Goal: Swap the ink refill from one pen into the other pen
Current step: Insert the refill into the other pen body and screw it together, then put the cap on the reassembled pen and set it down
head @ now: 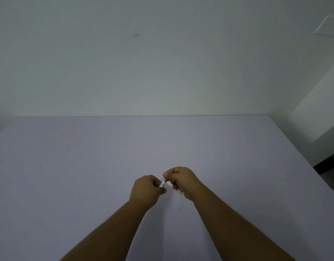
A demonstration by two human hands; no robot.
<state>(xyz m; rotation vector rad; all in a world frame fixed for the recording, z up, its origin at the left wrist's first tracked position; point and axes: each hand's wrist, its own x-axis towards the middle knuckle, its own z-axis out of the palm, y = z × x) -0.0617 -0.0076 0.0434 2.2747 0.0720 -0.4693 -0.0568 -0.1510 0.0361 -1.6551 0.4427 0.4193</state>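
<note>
Fingers (163, 189) of left hand (146, 191) pinch clear pen barrel (163, 183); right hand (182, 178) closed on thin refill (169, 172) at its mouth, above worktop (68, 176). Looks like insertion step; next needs straight push. Yellow pen part (180, 201) lies under right wrist.

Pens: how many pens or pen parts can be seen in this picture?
2, perhaps more hidden. A clear pen is held between left hand and right hand. A thin yellowish piece lies on the table under the right hand.
</note>
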